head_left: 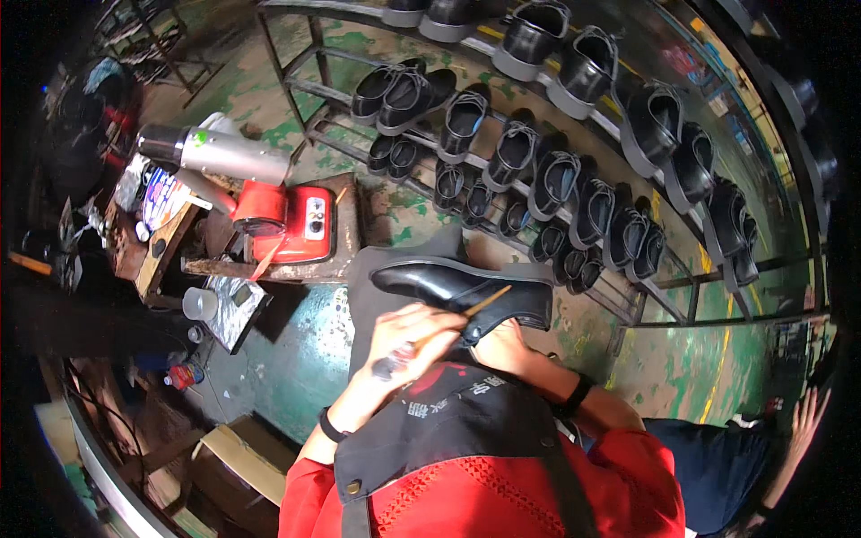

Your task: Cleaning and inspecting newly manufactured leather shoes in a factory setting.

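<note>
Head view: shoe (448, 287) lengthwise, toe leftward.

The shoe (462, 291) held near the middle is glossy black, and the thin stick (466, 314) laid across it is pale tan. Far right, the rack (664, 287) carries rows of black shoes (556, 179) with grey soles. The machine (287, 222) at left is red, over a green, worn-patched floor (296, 350).

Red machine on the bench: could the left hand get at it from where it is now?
Probably not at once. The left hand is wrapped around a thin brush against the black shoe. The red machine stands up and to the left across bare floor; nothing blocks the way, but the hand is occupied.
</note>
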Action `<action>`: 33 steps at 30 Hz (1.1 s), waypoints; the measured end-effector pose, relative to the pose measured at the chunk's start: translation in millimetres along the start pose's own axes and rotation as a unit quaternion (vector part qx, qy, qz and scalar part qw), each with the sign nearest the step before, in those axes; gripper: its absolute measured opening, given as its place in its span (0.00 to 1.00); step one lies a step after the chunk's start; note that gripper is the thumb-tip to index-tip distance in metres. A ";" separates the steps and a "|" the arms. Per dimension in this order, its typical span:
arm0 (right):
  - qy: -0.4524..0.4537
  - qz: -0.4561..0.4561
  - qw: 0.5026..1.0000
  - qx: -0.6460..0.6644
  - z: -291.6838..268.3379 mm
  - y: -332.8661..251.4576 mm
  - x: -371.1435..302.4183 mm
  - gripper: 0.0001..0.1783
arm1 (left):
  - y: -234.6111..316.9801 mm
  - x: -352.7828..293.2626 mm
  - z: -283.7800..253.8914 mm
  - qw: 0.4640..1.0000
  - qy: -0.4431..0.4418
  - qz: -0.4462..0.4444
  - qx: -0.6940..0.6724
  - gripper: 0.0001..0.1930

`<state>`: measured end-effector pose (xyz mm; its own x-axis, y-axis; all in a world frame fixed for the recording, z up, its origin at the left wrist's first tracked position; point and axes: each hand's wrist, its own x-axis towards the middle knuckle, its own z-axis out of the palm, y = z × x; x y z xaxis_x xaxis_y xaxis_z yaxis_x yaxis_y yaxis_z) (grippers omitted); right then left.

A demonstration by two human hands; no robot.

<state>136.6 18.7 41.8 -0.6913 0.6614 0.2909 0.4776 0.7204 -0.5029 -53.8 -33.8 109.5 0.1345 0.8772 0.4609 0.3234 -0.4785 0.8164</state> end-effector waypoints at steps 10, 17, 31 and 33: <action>-0.103 0.013 0.992 -0.072 15.3 15.3 -42.0 0.11 | 7.6 14.0 44.7 0.993 -0.017 0.071 0.089 0.10; 0.040 0.008 0.999 -0.034 6.0 8.9 -25.3 0.15 | 1.1 -11.0 -0.6 0.972 0.060 0.003 0.227 0.06; 0.103 0.341 0.750 0.557 -32.6 20.6 15.2 0.19 | -19.0 -55.7 -44.8 0.925 0.299 -0.212 0.099 0.05; 0.118 0.340 0.721 0.592 -38.5 11.2 20.8 0.20 | -20.4 -41.6 -39.3 0.942 0.283 -0.131 0.126 0.07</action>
<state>148.4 48.6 73.6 -0.3371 0.8955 -0.2906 -0.2313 -0.3780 -0.8965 -102.7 -62.1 87.3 -0.4793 0.7681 0.4246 0.4966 -0.1615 0.8528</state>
